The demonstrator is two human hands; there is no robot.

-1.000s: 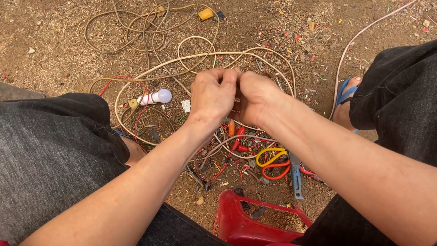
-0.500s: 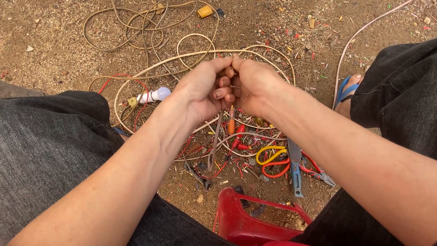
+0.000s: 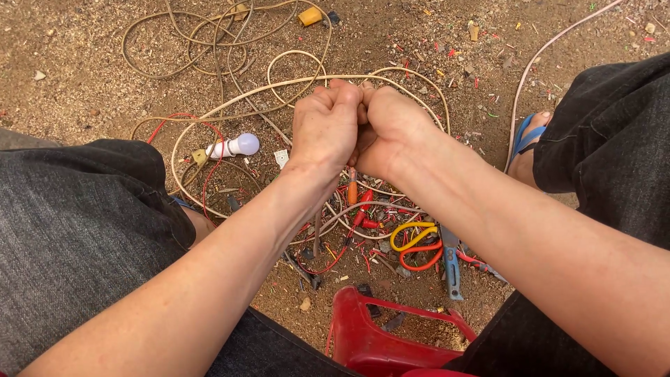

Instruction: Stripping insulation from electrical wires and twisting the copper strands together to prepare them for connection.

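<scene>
Both fists are closed tight and pressed together on the pale cable (image 3: pixel 279 87), left hand (image 3: pixel 326 126) beside right hand (image 3: pixel 391 129), above the scissors (image 3: pixel 419 244). They seem to be bending or twisting it; a firm, steady grip matters here.

Between your fists runs a long pale beige cable (image 3: pixel 279 87), looped over brown, gritty dirt ground (image 3: pixel 84 77) flecked with red scraps. Below your hands you see a tangle of thin red wires (image 3: pixel 363 216), yellow and orange loops (image 3: pixel 413 241), a white bulb (image 3: pixel 237 146), a red plastic stool (image 3: pixel 391 335), and your dark grey trousers (image 3: pixel 77 230).
</scene>
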